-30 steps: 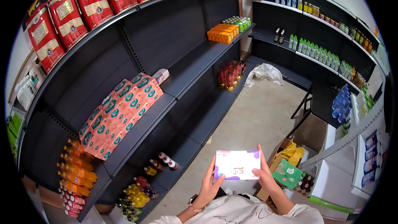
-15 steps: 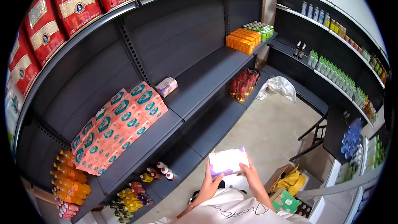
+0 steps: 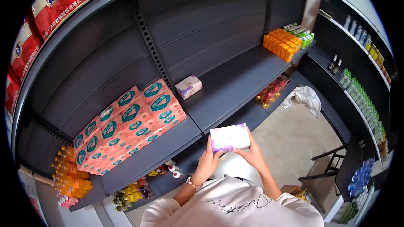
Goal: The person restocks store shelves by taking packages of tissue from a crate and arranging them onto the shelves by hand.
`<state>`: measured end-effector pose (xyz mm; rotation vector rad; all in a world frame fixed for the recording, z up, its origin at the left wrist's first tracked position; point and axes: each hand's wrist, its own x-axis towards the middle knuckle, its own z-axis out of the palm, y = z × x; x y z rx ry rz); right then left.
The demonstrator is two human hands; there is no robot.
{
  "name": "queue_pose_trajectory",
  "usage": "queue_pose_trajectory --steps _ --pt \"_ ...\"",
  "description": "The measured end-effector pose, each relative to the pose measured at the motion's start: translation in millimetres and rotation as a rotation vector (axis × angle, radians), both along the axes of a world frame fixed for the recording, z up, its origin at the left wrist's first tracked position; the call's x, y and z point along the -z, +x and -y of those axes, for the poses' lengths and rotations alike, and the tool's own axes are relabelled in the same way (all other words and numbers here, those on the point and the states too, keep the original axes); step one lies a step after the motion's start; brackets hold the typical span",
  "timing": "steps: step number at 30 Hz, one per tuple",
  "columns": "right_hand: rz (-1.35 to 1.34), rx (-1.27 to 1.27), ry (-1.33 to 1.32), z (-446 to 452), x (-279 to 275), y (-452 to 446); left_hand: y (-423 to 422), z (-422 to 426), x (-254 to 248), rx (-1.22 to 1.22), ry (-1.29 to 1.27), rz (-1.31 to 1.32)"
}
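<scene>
A white and purple tissue pack (image 3: 230,137) is held level in front of my body, near the front edge of the shelf (image 3: 229,85). My left hand (image 3: 205,164) is closed on its left side, and my right hand (image 3: 253,154) grips the right side with the thumb at the near edge. A similar tissue pack (image 3: 189,87) lies on the shelf, against the back panel. Left of it stands a stacked block of pink packs (image 3: 130,122) with teal emblems.
Orange cartons (image 3: 283,44) and green-white cans sit farther along the shelf. Orange drink bottles (image 3: 72,176) stand at the left end. Below are red bottles (image 3: 272,91) and several others. A white bag (image 3: 304,100) lies by the lower shelf; a black-legged table (image 3: 326,164) is at right.
My view has shifted closer to the shelf and leftward. Both hands have raised the tissue pack and brought it near the shelf edge, still held between them.
</scene>
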<state>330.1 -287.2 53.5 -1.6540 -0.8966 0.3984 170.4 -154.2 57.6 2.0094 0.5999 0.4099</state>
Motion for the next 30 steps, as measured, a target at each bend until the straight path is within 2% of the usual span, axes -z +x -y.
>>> queue_pose_trajectory --steps 3,5,9,13,15,16,20,22,23,24,27,30 --pt "0.203 -0.048 -0.154 -32 19 19 7 -13 22 -0.147 -0.086 -0.050" --pt "0.161 -0.130 -0.119 -58 29 38 16 -25 31 -0.231 -0.111 -0.051" --pt "0.224 -0.218 -0.055 -118 64 79 50 -60 68 -0.399 0.067 0.029" --pt "0.138 -0.315 -0.145 -170 70 113 81 -102 91 -0.483 0.081 0.023" --pt "0.156 -0.327 -0.144 -198 73 130 94 -135 102 -0.511 -0.099 0.053" --pt "0.154 -0.325 -0.161 -211 72 136 103 -152 119 -0.527 -0.025 0.138" --pt "0.172 -0.324 -0.138 -257 84 158 131 -188 127 -0.592 -0.053 0.122" --pt "0.260 -0.311 -0.165 -269 92 168 140 -202 126 -0.622 -0.036 0.189" --pt "0.302 -0.307 -0.165 -279 95 170 141 -208 127 -0.634 -0.070 0.132" --pt "0.294 -0.349 -0.113 -285 97 174 143 -211 127 -0.653 -0.066 0.142" --pt "0.281 -0.389 -0.180 -299 101 182 148 -223 121 -0.673 -0.056 0.158" --pt "0.264 -0.434 -0.075 -301 104 188 150 -214 124 -0.716 -0.110 0.193"
